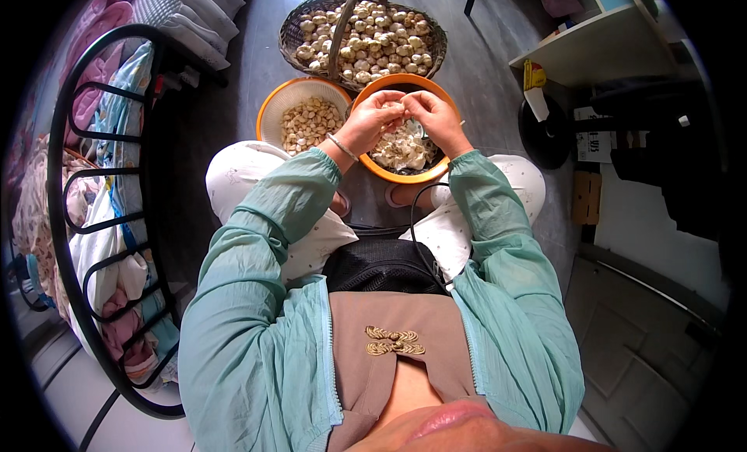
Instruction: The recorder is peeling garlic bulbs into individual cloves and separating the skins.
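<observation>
Both hands meet over an orange-rimmed bucket (373, 169) that contains papery garlic skins (402, 148). My left hand (369, 120), with a bracelet at its wrist, is closed around pale garlic (397, 105), mostly covered by the fingers. The thumb and fingertips of my right hand (435, 116) pinch at the same garlic from the other side. Left of the bucket, a white slotted basket (273, 110) with an orange rim holds loose garlic cloves (309, 122). Beyond them, a wicker basket (289, 35) with an arched handle is full of whole garlic bulbs (373, 38).
A black metal bed frame (58, 178) with clothes and bedding (119, 102) stands on the left. To the right are a pale shelf (589, 52), a round black base (543, 128) and a cardboard box (585, 198). A black cable (414, 218) loops by my right knee.
</observation>
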Tool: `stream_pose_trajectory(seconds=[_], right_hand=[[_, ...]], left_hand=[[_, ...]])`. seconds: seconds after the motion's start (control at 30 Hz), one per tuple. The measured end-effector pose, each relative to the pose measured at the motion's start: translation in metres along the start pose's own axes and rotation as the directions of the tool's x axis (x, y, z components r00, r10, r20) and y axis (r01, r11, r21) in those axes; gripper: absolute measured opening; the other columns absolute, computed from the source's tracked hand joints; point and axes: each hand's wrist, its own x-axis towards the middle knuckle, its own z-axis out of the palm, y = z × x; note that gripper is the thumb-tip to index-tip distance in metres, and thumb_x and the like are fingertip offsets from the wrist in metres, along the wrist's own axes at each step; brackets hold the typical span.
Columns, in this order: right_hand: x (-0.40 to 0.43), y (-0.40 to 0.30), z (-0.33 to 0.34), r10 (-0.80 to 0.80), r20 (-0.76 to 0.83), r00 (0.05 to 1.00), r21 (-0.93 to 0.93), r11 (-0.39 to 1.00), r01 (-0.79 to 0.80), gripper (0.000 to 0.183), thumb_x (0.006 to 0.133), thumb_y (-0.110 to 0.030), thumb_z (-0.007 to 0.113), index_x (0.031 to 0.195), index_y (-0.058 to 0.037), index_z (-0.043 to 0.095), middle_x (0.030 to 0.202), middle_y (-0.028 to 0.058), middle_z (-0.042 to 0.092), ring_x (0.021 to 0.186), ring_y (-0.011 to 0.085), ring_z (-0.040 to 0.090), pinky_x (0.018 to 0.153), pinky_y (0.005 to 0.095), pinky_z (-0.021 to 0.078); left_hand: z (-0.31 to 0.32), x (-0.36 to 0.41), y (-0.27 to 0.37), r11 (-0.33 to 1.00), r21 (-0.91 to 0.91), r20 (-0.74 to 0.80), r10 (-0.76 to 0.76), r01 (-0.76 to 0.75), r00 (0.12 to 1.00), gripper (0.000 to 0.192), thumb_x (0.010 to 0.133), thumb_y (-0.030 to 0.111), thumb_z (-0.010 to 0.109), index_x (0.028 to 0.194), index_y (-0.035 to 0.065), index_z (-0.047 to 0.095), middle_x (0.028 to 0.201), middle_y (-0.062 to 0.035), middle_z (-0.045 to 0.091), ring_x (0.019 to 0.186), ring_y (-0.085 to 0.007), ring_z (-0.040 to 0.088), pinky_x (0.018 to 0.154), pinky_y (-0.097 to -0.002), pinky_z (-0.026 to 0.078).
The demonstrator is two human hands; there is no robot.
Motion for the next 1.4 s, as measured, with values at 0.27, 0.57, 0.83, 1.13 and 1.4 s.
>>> stream_pose_trajectory(seconds=[0.27, 0.57, 0.83, 1.13, 1.4], right_hand=[[0.001, 0.002, -0.012, -0.081, -0.131, 0.988, -0.001, 0.997, 0.082, 0.019, 0.090, -0.022, 0.055, 0.087, -0.0031, 0.058, 0.076, -0.0011, 0.056, 0.069, 0.0064, 0.051, 0.064, 0.0228, 0.0432], [-0.007, -0.028, 0.002, -0.288, -0.211, 0.934, -0.358, 0.912, 0.200, 0.013, 0.085, -0.016, 0.060, 0.082, -0.0031, 0.063, 0.081, 0.0057, 0.055, 0.075, 0.0193, 0.054, 0.073, 0.0304, 0.0436], [-0.009, -0.023, 0.000, -0.413, -0.005, 0.911, -0.677, 0.672, 0.301, 0.011, 0.075, -0.010, 0.068, 0.085, -0.0073, 0.067, 0.085, 0.0074, 0.054, 0.090, 0.0257, 0.049, 0.081, 0.0366, 0.0414], [-0.009, -0.031, 0.006, -0.415, -0.045, 0.909, -0.583, 0.749, 0.313, 0.015, 0.074, -0.013, 0.068, 0.088, -0.0076, 0.066, 0.088, 0.0080, 0.054, 0.090, 0.0261, 0.048, 0.080, 0.0371, 0.0404], [-0.009, -0.026, 0.008, -0.385, 0.016, 0.923, -0.679, 0.674, 0.293, 0.016, 0.076, -0.018, 0.069, 0.086, -0.0066, 0.064, 0.089, 0.0069, 0.055, 0.095, 0.0257, 0.047, 0.084, 0.0371, 0.0398]], left_hand=[[0.001, -0.001, 0.007, 0.963, -0.247, 0.032, -0.104, 0.109, 0.994, 0.041, 0.098, 0.030, 0.035, 0.118, -0.0023, 0.051, 0.108, -0.0120, 0.061, 0.094, -0.0183, 0.061, 0.079, -0.0251, 0.050], [0.019, -0.009, 0.021, 0.927, -0.371, -0.011, -0.066, 0.057, 0.998, 0.049, 0.099, 0.033, 0.020, 0.123, -0.0017, 0.045, 0.116, -0.0193, 0.056, 0.107, -0.0295, 0.057, 0.090, -0.0395, 0.051], [0.016, -0.007, 0.014, 0.889, -0.428, 0.132, -0.116, 0.162, 0.984, 0.044, 0.099, 0.034, 0.029, 0.120, 0.0006, 0.048, 0.109, -0.0146, 0.060, 0.100, -0.0271, 0.060, 0.088, -0.0421, 0.052], [0.005, 0.000, 0.004, 0.911, -0.385, 0.088, -0.124, 0.149, 0.988, 0.037, 0.096, 0.027, 0.036, 0.111, -0.0019, 0.055, 0.106, -0.0140, 0.061, 0.100, -0.0257, 0.060, 0.089, -0.0424, 0.051], [-0.003, -0.001, -0.002, 0.930, -0.308, 0.141, -0.167, 0.203, 0.976, 0.037, 0.096, 0.030, 0.038, 0.105, 0.0000, 0.057, 0.101, -0.0129, 0.062, 0.094, -0.0239, 0.062, 0.082, -0.0376, 0.053]])
